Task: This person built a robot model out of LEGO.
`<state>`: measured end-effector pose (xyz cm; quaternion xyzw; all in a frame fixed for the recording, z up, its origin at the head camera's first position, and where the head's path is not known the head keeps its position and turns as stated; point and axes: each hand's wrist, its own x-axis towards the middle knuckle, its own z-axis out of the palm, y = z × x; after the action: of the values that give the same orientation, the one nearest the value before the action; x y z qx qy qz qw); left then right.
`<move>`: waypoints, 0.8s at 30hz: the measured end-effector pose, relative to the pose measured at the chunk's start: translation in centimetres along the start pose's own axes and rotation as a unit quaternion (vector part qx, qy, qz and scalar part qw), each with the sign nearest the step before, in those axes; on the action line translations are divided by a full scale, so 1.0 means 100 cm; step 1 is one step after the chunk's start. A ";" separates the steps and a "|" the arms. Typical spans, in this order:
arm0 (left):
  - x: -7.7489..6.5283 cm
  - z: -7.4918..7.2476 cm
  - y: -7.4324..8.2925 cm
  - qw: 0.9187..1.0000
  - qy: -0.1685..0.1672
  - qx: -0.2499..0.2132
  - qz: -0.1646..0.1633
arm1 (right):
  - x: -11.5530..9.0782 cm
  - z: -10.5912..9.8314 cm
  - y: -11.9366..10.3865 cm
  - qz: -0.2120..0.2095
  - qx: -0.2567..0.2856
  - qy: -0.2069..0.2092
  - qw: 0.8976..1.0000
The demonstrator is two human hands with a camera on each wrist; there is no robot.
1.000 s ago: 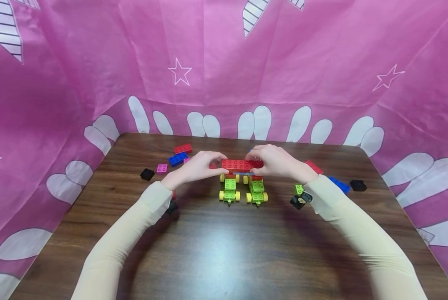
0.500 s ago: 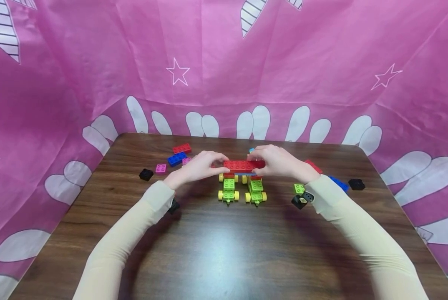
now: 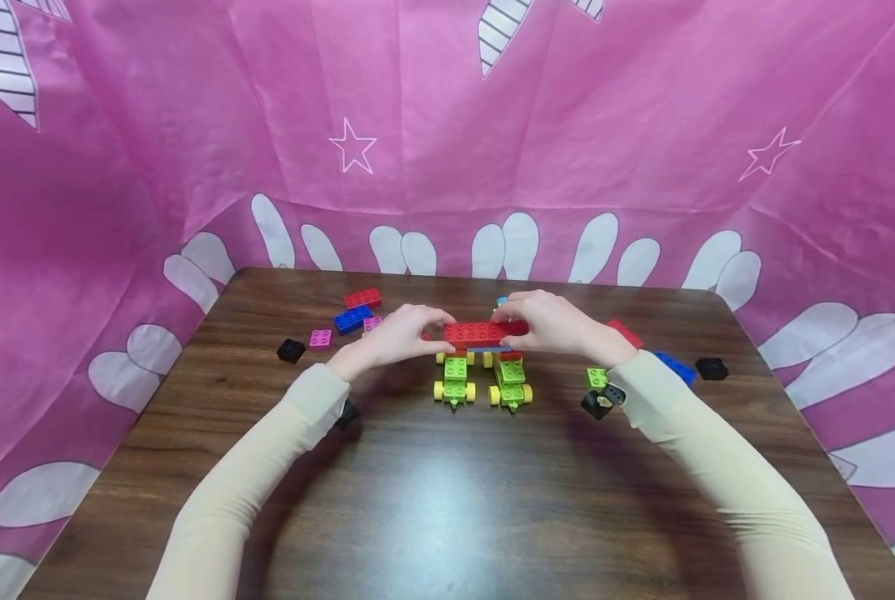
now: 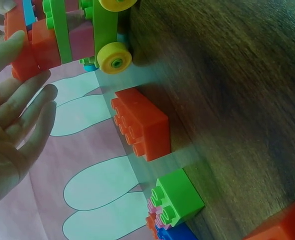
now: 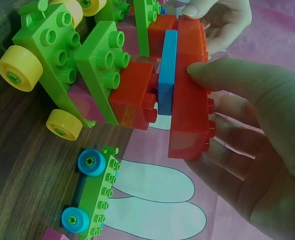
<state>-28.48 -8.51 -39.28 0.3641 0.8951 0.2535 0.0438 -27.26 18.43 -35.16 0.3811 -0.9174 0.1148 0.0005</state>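
Note:
My left hand [image 3: 408, 331] pinches the left end of a row of red building bricks [image 3: 477, 335]; my right hand [image 3: 554, 323] grips its right end, thumb [image 5: 215, 75] in front and fingers behind. A flat blue brick [image 5: 167, 75] lies against the row's underside. Below stand two toy cars side by side, a left car [image 3: 455, 370] and a right car [image 3: 511, 372], with green plates and yellow wheels. In the right wrist view, the right car bears a pink brick and a red brick [image 5: 132, 95], whose studs face the blue brick.
Loose red, blue and pink bricks [image 3: 321, 338] lie on the table [image 3: 447, 508] at left. To the right are a green brick [image 3: 596, 377], a blue brick [image 3: 674, 367] and a black piece [image 3: 712, 368]. A green base with blue wheels [image 5: 95, 195] stands behind the cars.
The red brick row has shifted slightly down and to the right with both hands. Their hold stays the same, and the cars stand where they were.

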 end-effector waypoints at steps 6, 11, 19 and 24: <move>-0.001 0.000 -0.001 1.000 0.002 0.003 0.002 | 0.000 -0.001 -0.001 -0.012 0.005 0.006 1.000; 0.000 0.002 0.000 1.000 -0.003 0.017 -0.001 | 0.000 0.000 0.000 -0.022 0.009 0.010 1.000; -0.002 0.002 0.004 0.999 0.000 0.033 -0.008 | -0.009 -0.005 0.008 -0.015 0.014 0.000 1.000; -0.002 0.003 0.004 0.999 0.002 0.039 -0.010 | -0.014 -0.008 0.012 -0.014 0.021 -0.005 1.000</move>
<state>-27.99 -8.25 -39.31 0.3562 0.9078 0.2193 0.0300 -27.19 20.38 -34.74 0.3944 -0.9093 0.1320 -0.0107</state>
